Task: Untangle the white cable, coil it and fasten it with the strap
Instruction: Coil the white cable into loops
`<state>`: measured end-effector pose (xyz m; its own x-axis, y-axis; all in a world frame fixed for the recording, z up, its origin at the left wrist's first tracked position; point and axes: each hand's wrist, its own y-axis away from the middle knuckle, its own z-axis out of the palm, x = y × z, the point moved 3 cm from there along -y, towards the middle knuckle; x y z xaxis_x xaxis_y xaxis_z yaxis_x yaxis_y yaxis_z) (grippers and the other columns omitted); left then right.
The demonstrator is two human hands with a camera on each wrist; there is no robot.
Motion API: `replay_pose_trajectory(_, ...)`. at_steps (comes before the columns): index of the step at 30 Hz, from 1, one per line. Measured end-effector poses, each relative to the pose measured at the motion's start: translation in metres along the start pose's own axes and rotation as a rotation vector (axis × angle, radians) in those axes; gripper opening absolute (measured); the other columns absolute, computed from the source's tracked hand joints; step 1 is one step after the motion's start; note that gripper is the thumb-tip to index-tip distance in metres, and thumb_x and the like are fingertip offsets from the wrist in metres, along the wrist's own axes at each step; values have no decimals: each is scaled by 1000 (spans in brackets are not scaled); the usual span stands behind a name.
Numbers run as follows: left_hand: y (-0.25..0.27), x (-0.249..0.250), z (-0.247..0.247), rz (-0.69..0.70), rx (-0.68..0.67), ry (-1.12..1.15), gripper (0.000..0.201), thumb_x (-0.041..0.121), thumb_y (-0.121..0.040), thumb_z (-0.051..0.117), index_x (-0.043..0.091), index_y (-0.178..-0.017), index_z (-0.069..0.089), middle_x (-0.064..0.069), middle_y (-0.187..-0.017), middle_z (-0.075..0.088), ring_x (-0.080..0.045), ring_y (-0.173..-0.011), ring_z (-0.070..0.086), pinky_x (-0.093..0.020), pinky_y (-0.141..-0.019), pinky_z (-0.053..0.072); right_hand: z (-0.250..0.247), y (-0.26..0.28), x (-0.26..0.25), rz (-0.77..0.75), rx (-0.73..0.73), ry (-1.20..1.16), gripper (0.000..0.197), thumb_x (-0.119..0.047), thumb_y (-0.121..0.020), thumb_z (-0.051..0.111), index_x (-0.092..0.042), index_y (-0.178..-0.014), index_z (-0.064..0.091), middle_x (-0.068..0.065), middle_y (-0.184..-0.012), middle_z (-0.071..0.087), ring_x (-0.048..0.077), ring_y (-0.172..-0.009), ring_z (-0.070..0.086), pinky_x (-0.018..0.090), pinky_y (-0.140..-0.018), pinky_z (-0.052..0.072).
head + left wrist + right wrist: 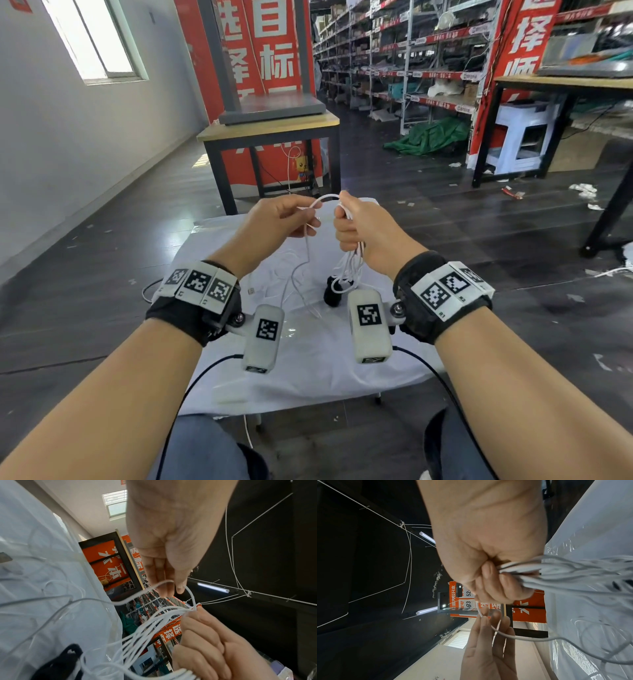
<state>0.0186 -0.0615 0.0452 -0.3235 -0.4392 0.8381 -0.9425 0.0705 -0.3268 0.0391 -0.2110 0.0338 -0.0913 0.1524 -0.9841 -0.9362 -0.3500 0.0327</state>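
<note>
White thin cable (pixel 349 263), one, hangs above the white-covered bench (pixel 318 370). Left hand (pixel 274 219) pinches a single strand, fingers (pixel 164 588) together on it. Right hand (pixel 363 222) clamps several bunched loops in curled fingers (pixel 501 585). One black strap (pixel 334 291) lies partly hidden behind the loops.

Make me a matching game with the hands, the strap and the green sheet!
Things:
1. left hand
2. right hand
3. strap
4. green sheet

Places or states:
A. lies on the floor by the shelves
B. grips a bunch of cable loops
C. lies on the white table
D. pinches one cable strand

Pairs: 1-D, 2-B, 3-C, 4-A
</note>
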Motion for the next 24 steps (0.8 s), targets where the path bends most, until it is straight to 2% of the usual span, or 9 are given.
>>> replay_pose_trajectory(3,-2,-7,-6,3,98,18,20,16,-97,53,25,-100,70,0,-92,72,-12,-83,69,-25,-81,55,4,3,4,109,-130,15,42,-36,-103,32,-14,-69,42,-7,-46,27,7,-36,18,20,-40,15)
replay_pose_trajectory(5,-2,-11,-5,-16,117,25,21,16,-98,50,25,-100,68,3,-99,70,-10,-90,67,-25,-83,53,8,6,7,161,-216,42,44,-40,-102,33,-13,-69,43,-8,-45,27,6,-35,19,19,-39,15)
replay_pose_trajectory(7,-2,-15,1,-35,75,51,20,18,-100,47,14,-108,65,1,-106,67,-13,-99,64,-31,-90,52,11,7,8,165,-279,89,44,-42,-102,34,-14,-69,44,-8,-45,26,5,-35,18,18,-38,14)
replay_pose_trajectory(9,-2,-20,8,-35,20,125,25,21,-101,46,4,-115,58,-9,-110,63,-21,-106,60,-38,-99,49,12,7,6,148,-331,94,44,-39,-103,32,-14,-68,43,-8,-44,25,5,-35,17,18,-38,14)
replay_pose_trajectory(13,-3,-26,19,-88,-93,307,38,33,-103,37,6,-121,56,-18,-114,61,-25,-108,58,-47,-106,42,9,4,0,133,-416,11,47,-39,-103,30,-14,-66,43,-9,-43,25,4,-34,18,19,-37,15)
replay_pose_trajectory(16,-2,-25,29,-133,-182,343,49,41,-104,25,11,-130,55,-15,-123,63,-23,-116,60,-40,-105,44,5,-2,-1,139,-445,-97,48,-38,-104,28,-13,-65,42,-9,-42,25,3,-32,18,18,-36,15)
replay_pose_trajectory(19,-3,-30,34,-161,-183,369,51,45,-103,25,14,-131,55,-8,-124,65,-20,-118,60,-38,-105,43,1,-7,-1,129,-459,-211,47,-38,-104,27,-14,-65,40,-10,-42,25,2,-31,19,18,-36,15)
replay_pose_trajectory(22,-5,-40,35,-182,-191,355,60,52,-99,31,6,-127,57,-16,-123,64,-28,-118,59,-42,-106,42,-5,-12,-3,119,-432,-398,48,-38,-103,29,-14,-63,41,-9,-42,25,2,-29,21,17,-38,14)
replay_pose_trajectory(24,-7,-48,33,-191,-216,275,68,58,-95,36,-1,-123,57,-20,-117,64,-33,-110,60,-41,-105,42,-8,-16,-4,103,-420,-506,50,-39,-102,30,-14,-61,44,-9,-42,26,3,-30,22,17,-38,13)
